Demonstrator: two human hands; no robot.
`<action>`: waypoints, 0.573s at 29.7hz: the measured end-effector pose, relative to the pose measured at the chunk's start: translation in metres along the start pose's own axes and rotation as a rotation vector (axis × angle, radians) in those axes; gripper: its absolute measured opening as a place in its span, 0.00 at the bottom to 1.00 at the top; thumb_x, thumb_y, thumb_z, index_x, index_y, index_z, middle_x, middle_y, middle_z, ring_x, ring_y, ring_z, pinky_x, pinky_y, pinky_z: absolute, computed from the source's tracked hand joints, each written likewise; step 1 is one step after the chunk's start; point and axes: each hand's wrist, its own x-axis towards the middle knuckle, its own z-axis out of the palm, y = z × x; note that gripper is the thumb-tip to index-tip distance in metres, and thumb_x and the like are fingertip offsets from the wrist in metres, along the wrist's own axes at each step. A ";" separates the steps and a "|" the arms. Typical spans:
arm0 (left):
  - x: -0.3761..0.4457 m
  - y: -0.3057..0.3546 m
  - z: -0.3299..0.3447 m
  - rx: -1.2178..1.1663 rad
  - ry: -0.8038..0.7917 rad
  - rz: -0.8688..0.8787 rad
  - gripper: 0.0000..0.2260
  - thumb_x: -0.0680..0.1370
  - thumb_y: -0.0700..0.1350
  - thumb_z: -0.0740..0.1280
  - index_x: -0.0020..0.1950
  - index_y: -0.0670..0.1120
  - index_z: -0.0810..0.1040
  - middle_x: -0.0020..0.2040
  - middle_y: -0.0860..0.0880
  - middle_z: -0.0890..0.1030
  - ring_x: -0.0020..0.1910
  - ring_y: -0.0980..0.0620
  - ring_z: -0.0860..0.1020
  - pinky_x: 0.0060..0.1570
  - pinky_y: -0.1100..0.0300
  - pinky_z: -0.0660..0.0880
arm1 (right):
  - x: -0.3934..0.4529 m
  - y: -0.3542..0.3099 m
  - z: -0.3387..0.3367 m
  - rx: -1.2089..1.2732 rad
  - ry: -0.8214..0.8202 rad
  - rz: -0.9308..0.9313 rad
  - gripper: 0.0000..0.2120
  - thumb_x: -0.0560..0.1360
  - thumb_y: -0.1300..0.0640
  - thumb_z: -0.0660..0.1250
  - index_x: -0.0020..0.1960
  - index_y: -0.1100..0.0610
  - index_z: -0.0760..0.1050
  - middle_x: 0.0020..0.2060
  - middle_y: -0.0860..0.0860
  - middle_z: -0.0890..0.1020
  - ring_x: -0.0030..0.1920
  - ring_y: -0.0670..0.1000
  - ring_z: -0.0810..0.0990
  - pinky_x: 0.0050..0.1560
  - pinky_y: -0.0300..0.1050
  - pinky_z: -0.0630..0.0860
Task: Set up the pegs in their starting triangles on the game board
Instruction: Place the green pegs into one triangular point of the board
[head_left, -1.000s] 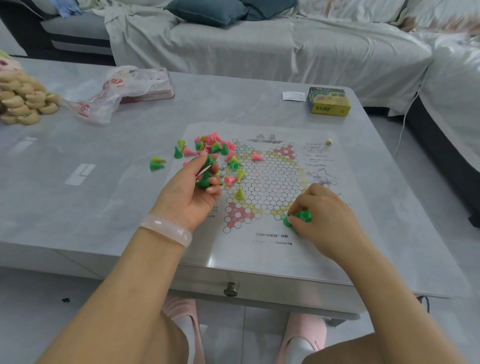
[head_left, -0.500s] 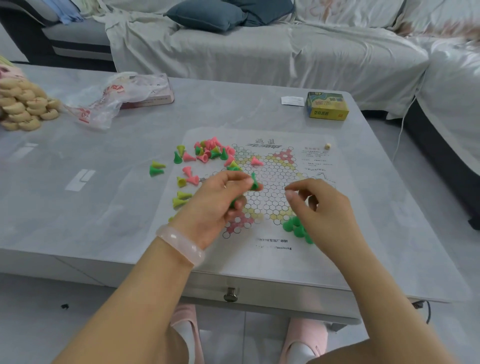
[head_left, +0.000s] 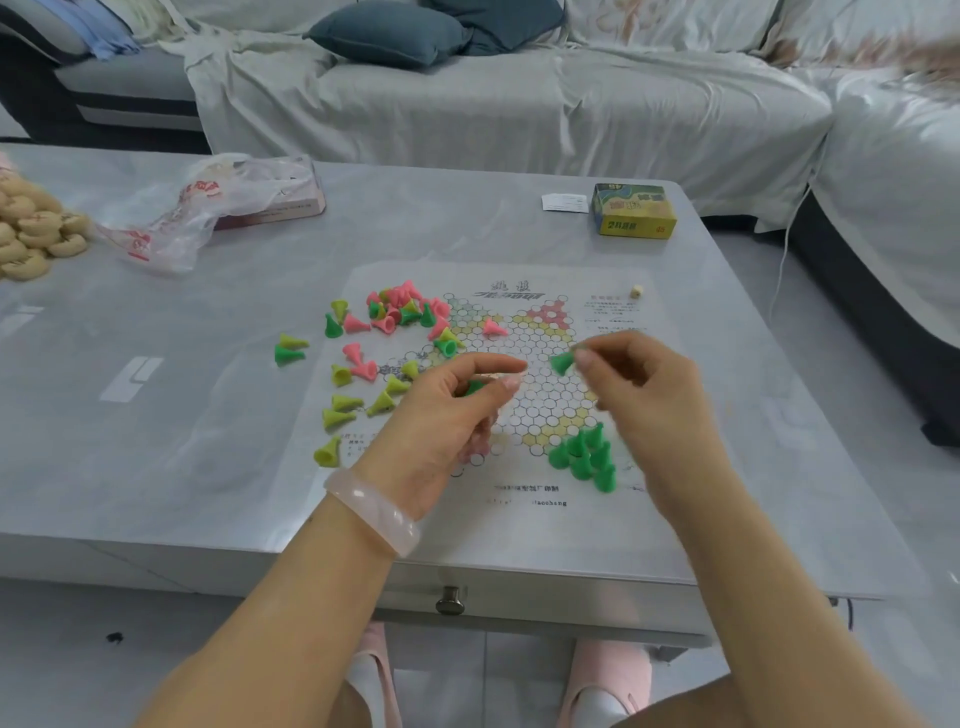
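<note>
Just right of the frame's centre, the right hand (head_left: 644, 395) pinches a dark green peg (head_left: 562, 362) between thumb and fingertips, holding it in the air above the middle of the paper game board (head_left: 519, 415). The left hand (head_left: 447, 415), wearing a pale pink bangle (head_left: 374, 512) at the wrist, is curled with its fingers closed round at least one more green peg (head_left: 474, 387) cupped in the palm.

Below the right hand, a cluster of upright green pegs (head_left: 584, 457) fills the board's lower-right point. A loose heap of pink, green and yellow pegs (head_left: 400, 312) lies at the board's upper left, with yellow pegs (head_left: 358, 402) scattered down its left edge.

On the grey table (head_left: 156, 441), a yellow-green box (head_left: 634, 210) sits at upper right and a crumpled plastic bag (head_left: 208, 208) at upper left.
</note>
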 end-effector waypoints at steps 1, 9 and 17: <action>0.001 0.000 0.000 -0.013 0.040 -0.014 0.07 0.76 0.39 0.64 0.48 0.48 0.80 0.34 0.50 0.72 0.27 0.57 0.66 0.25 0.68 0.64 | 0.006 0.005 -0.008 -0.045 0.074 -0.020 0.05 0.73 0.58 0.66 0.41 0.49 0.77 0.36 0.42 0.80 0.37 0.39 0.76 0.44 0.35 0.75; 0.005 0.007 -0.007 -0.253 0.119 -0.104 0.10 0.76 0.33 0.56 0.48 0.42 0.76 0.36 0.46 0.74 0.29 0.54 0.69 0.25 0.66 0.65 | 0.015 0.040 -0.023 -0.524 -0.138 -0.058 0.05 0.73 0.61 0.64 0.42 0.52 0.76 0.37 0.45 0.80 0.41 0.46 0.77 0.41 0.26 0.67; 0.004 0.009 -0.003 -0.292 0.118 -0.172 0.11 0.76 0.33 0.54 0.47 0.41 0.74 0.37 0.45 0.74 0.29 0.54 0.68 0.26 0.66 0.66 | 0.016 0.037 -0.020 -0.603 -0.223 -0.041 0.05 0.74 0.60 0.64 0.44 0.51 0.77 0.38 0.44 0.78 0.45 0.48 0.77 0.49 0.39 0.70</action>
